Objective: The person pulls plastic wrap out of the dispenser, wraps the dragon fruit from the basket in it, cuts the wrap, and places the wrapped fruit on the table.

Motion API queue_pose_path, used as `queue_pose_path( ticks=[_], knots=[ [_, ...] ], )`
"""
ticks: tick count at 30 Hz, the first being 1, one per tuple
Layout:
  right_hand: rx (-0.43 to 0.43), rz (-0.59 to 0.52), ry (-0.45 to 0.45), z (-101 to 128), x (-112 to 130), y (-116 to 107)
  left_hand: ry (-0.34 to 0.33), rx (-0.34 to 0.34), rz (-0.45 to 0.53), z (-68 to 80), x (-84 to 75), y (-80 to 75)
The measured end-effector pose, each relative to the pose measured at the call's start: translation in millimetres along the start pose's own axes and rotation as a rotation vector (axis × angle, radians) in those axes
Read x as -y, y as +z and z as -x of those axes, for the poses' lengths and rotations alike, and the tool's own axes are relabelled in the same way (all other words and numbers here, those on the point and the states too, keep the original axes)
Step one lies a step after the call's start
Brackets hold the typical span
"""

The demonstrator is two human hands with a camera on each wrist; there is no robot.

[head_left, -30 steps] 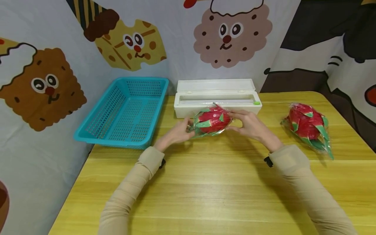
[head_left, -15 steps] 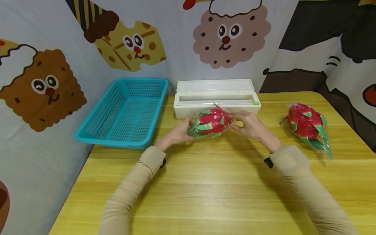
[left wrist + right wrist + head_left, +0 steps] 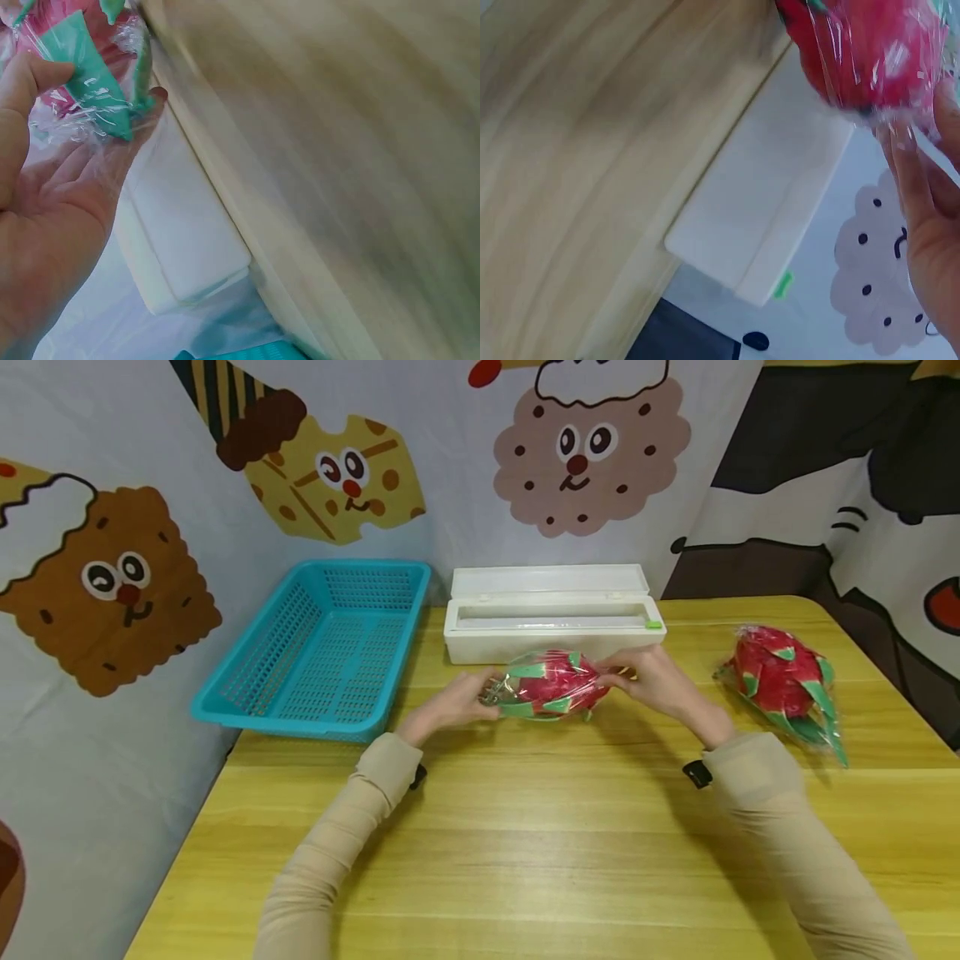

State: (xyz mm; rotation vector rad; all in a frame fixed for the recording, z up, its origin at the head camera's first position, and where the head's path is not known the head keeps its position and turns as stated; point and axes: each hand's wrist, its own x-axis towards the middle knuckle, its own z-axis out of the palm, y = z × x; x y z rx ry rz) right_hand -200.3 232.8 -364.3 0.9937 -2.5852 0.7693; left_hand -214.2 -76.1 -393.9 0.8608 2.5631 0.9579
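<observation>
A red dragon fruit [image 3: 558, 683] with green leaf tips, wrapped in clear plastic film, is held between both hands in front of the white box. My left hand [image 3: 456, 700] grips its leafy left end; in the left wrist view the thumb presses a green leaf [image 3: 86, 75] while the fingers lie under the film. At the other end, my right hand [image 3: 651, 680] pinches the film between thumb and fingers. The right wrist view shows the film [image 3: 889, 112] gathered at the fingertips, close against the red skin.
Behind the hands stands a long white film dispenser box [image 3: 555, 648], its lid raised. A blue plastic basket [image 3: 300, 727] is at the left. Another film-wrapped dragon fruit [image 3: 783, 672] lies at the right on the wooden table [image 3: 525, 860]. A printed cloth [image 3: 465, 460] hangs behind.
The dragon fruit has turned in the hands and come slightly right and nearer. My right hand has shifted a little right along with its end of the film.
</observation>
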Motion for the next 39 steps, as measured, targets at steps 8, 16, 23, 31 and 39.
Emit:
queue_pose_path(
  ticks=[8,16,23,31,39],
  knots=[
    [0.050,-0.042,0.001,3.1,-1.3,-9.7,-0.030,0.030,-0.023,-1.8,0.8,-0.4],
    [-0.011,0.213,-0.019,7.6,-4.6,0.8,-0.028,-0.088,-0.089,-0.4,-8.4,-1.4],
    [0.087,0.196,0.006,14.1,-2.2,-0.9,-0.032,-0.035,-0.086,1.7,-12.0,1.8],
    [0.068,0.172,0.014,15.7,0.4,2.6,-0.054,-0.005,-0.061,-1.9,-6.5,7.3],
    [0.021,0.137,-0.045,17.1,3.9,4.5,0.027,0.007,-0.138,0.3,-2.4,9.9]
  ],
)
